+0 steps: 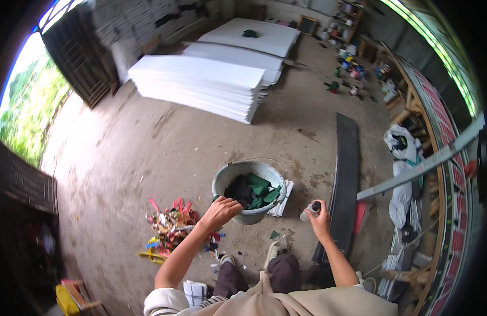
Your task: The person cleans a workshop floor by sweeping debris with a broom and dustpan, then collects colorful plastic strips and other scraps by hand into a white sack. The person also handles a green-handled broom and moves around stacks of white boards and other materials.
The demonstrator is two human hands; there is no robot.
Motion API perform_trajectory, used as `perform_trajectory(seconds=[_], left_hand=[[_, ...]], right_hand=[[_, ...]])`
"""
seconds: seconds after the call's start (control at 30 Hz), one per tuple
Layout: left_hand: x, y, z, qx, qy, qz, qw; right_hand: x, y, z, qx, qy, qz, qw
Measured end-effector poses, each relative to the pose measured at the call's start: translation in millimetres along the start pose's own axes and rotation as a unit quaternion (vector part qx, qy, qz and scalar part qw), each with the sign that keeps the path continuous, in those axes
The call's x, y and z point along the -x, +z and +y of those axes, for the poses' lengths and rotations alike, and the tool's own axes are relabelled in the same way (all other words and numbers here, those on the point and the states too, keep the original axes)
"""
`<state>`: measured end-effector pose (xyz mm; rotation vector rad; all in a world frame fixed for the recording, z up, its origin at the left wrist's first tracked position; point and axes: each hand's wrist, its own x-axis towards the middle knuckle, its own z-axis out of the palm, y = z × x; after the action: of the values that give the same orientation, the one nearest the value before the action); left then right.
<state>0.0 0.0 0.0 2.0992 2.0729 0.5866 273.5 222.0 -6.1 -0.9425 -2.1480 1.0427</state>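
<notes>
A grey bucket [218, 181] stands on the floor in front of me, its wire handle lying toward the far side. Dark green and black scraps [258, 185] fill part of it. My left hand [220, 211] is at the bucket's near left rim, fingers curled; a bit of dark green shows beside it, and what the fingers hold is hidden. To the right of the bucket, my right hand [321, 217] grips a small pale bottle [306, 215] with a dark cap, held above the floor.
Colourful scraps [172, 224] lie left of the bucket. Folded white sheets [282, 199] are by its right side. A long black board [344, 158] lies to my right, near a slanting metal bar [412, 173]. Large white sheet stacks [201, 79] lie farther off.
</notes>
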Motion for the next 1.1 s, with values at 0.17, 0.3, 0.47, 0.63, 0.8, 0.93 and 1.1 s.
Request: perform_trajectory(seconds=[0.17,0.3,0.47,0.63,0.8,0.93,1.1], left_hand=[[-135.4,15.9,52.4,0.015,0.095,-0.01,0.995],[-267.9,44.0,110.3,-0.003,0.127,0.017,0.992],[-401.1,59.6,173.1,0.007,0.103,0.103,0.989],[-506.9,56.4,203.4,0.021,0.067,0.102,0.992],[-606.1,56.2,185.0,0.005,0.08,0.14,0.987],[-689.9,62.1,125.1,-0.017,0.098,0.146,0.984],[-805.2,69.8,35.3,0.001,0.073,0.17,0.983]], right_hand=[[-14.9,-100.8,26.2,-0.018,0.012,0.112,0.993],[-67.3,-205.8,85.9,-0.004,-0.023,0.185,0.982],[-135.9,-292.4,141.1,-0.011,-0.027,0.241,0.97],[-228.4,-339.8,170.6,-0.045,0.003,0.194,0.98],[-348.6,-364.1,194.6,-0.073,0.033,0.18,0.981],[-466.3,-359.2,216.3,-0.105,0.046,0.131,0.985],[-611.8,-338.5,256.8,-0.145,0.018,0.101,0.984]])
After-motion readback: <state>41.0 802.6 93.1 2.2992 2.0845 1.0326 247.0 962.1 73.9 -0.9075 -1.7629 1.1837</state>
